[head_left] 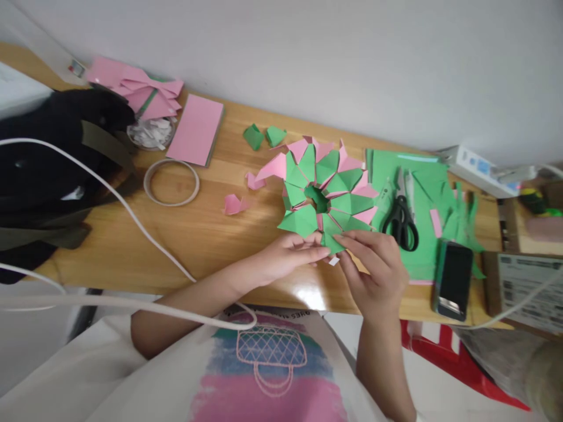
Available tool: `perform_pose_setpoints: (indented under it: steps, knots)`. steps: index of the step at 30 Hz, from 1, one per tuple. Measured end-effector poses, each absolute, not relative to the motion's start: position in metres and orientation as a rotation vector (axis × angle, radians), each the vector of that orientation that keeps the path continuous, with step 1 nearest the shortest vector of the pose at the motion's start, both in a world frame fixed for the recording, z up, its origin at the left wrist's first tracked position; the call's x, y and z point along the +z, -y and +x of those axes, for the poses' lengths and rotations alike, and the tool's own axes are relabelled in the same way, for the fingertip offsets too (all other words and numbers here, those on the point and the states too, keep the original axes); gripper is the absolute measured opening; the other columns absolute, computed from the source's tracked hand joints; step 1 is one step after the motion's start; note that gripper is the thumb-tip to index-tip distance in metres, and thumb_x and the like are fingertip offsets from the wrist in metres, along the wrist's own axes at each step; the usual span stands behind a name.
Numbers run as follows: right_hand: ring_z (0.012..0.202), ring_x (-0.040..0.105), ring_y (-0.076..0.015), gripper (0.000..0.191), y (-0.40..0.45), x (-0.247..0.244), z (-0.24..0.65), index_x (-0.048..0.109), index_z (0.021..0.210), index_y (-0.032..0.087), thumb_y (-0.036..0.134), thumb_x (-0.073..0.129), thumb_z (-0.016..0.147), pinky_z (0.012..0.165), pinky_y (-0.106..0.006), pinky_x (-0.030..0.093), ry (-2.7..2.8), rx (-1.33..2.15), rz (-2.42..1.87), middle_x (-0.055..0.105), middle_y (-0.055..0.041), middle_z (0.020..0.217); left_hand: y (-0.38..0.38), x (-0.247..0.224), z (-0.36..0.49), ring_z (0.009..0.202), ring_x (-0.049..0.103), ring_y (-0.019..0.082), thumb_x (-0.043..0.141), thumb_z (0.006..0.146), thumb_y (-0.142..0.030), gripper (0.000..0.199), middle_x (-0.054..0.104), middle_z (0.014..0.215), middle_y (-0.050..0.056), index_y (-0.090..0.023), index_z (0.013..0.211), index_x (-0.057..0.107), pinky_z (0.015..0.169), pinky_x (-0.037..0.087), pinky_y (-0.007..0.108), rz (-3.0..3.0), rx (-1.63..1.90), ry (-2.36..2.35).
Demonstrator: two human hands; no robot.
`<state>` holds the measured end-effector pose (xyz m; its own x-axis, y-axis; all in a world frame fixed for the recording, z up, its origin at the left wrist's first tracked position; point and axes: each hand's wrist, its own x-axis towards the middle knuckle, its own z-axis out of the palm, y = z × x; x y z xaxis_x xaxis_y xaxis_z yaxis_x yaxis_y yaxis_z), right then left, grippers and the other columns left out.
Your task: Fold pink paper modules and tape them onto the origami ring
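1. Two long edges bound our tabletop (211,234): the far one by the wall, the near one under our forearms. We see wood between the pale hoop (172,204) and the paper ring (328,167), which sits around the middle, towards the near edge.
2. We count one paper ring, green inside with pink points outside; two loose green pieces (254,136) near the far edge; two pink pieces (233,204) left of the ring; one pair of scissors (400,220) on the green sheets (422,258); and one phone (454,280) by the near right corner.
3. Both our hands pinch the ring's near side: the left hand (292,255) with thumb and fingers closed on a green fold, the right hand (373,269) gripping just beside, fingertips together, above a small white tab (334,261).
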<state>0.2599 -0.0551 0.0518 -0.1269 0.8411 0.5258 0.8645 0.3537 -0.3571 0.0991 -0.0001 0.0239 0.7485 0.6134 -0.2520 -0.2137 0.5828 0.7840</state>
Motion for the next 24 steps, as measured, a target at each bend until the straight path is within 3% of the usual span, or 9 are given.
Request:
perform_pose_setpoints:
  steps: [5,14,24]
  knots:
    - [0.082,0.062,-0.0176,0.027,0.053,0.057,0.263,0.065,0.1,0.024,0.007,0.065,0.079,0.071,-0.034,0.05,1.972,0.005,-1.442,0.066,-0.004,0.089,-0.003,0.03,0.097,0.081,0.056,0.012,0.062,0.084,-0.031,0.017,0.057,0.077,-0.001,-0.017,0.075,0.058,0.085,0.044,0.026,0.866,0.487,-0.471]
    - [0.081,0.062,-0.017,0.026,0.054,0.06,0.265,0.067,0.101,0.024,0.008,0.063,0.081,0.071,-0.034,0.05,1.962,0.076,-1.419,0.067,-0.0032,0.087,-0.003,0.033,0.099,0.077,0.057,0.012,0.051,0.088,-0.021,0.015,0.057,0.076,0.0,-0.016,0.076,0.056,0.079,0.046,0.025,1.034,0.503,-0.505]
    - [0.079,0.063,-0.0172,0.025,0.054,0.064,0.264,0.067,0.101,0.022,0.008,0.063,0.08,0.07,-0.033,0.049,2.03,0.086,-1.391,0.068,-0.0046,0.087,-0.001,0.037,0.093,0.079,0.056,0.013,0.041,0.094,-0.027,0.021,0.055,0.077,-0.001,-0.018,0.078,0.051,0.078,0.045,0.026,1.36,0.412,-0.622]
